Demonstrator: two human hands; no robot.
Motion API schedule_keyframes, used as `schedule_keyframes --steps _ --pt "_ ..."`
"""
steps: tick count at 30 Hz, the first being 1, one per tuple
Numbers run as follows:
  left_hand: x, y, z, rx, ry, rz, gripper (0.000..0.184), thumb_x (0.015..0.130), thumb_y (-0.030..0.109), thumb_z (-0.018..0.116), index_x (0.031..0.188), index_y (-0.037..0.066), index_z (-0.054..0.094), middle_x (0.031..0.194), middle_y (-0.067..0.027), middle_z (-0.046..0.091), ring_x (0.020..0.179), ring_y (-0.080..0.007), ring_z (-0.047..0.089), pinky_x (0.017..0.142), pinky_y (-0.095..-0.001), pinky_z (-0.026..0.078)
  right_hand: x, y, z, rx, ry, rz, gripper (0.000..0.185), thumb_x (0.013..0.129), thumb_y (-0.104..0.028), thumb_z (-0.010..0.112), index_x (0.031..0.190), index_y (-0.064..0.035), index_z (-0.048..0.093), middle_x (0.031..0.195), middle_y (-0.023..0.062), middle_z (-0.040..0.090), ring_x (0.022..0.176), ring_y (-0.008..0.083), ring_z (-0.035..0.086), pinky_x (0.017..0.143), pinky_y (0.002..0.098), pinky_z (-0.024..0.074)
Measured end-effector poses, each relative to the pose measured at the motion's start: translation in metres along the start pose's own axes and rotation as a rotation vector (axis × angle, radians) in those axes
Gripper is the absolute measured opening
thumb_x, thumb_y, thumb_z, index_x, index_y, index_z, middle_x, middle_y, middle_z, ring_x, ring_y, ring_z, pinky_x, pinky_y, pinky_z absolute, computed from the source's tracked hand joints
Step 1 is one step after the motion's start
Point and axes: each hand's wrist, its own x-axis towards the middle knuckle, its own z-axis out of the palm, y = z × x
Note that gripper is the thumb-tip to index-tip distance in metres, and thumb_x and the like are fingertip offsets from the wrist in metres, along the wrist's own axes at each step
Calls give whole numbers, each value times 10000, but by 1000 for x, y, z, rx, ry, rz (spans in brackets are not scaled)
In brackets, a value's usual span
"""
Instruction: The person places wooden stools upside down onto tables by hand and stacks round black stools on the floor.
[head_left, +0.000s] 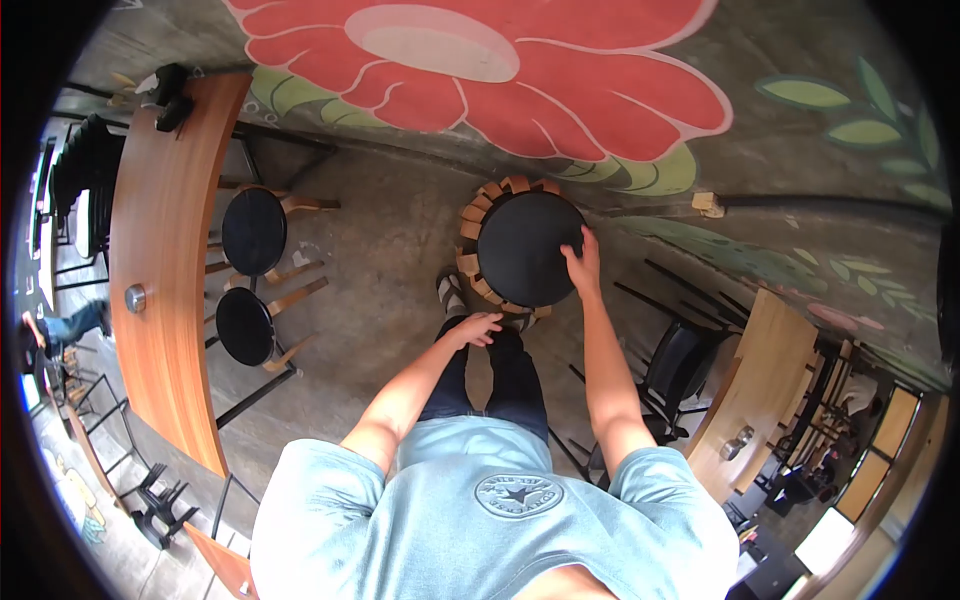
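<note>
On black seat [525, 248], curved right hand [584, 264]

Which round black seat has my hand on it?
The seat below the red flower: your right hand is on its edge. The two seats by the left table are untouched.

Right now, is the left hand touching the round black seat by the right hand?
Apart. The head view shows the left hand ending short of the seat, with a visible gap between the fingertips and its near rim.
</note>
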Motion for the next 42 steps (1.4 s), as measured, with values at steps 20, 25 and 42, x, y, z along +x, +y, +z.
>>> schedule_keyframes --steps 20,25,42 --pt "-46 -133 3 1067 314 -384 353 859 366 456 1033 94 599 943 -58 660 662 -244 617 599 -383 521 -663 112 -61 793 697 790 203 877 -205 561 999 -45 531 823 96 618 650 187 625 557 312 533" --pt "27 -116 188 1195 155 -93 398 875 387 470 1125 88 549 1011 -55 654 716 -217 620 637 -368 518 -832 124 25 1011 918 1030 207 880 -239 563 998 -71 533 830 114 620 673 198 628 591 330 540" --pt "26 -475 567 2126 -682 -361 241 878 342 481 976 152 591 841 11 599 524 -95 512 445 -260 440 -1057 51 295 1904 1843 1147 137 826 -207 560 812 -76 522 643 121 561 535 270 595 518 390 523"
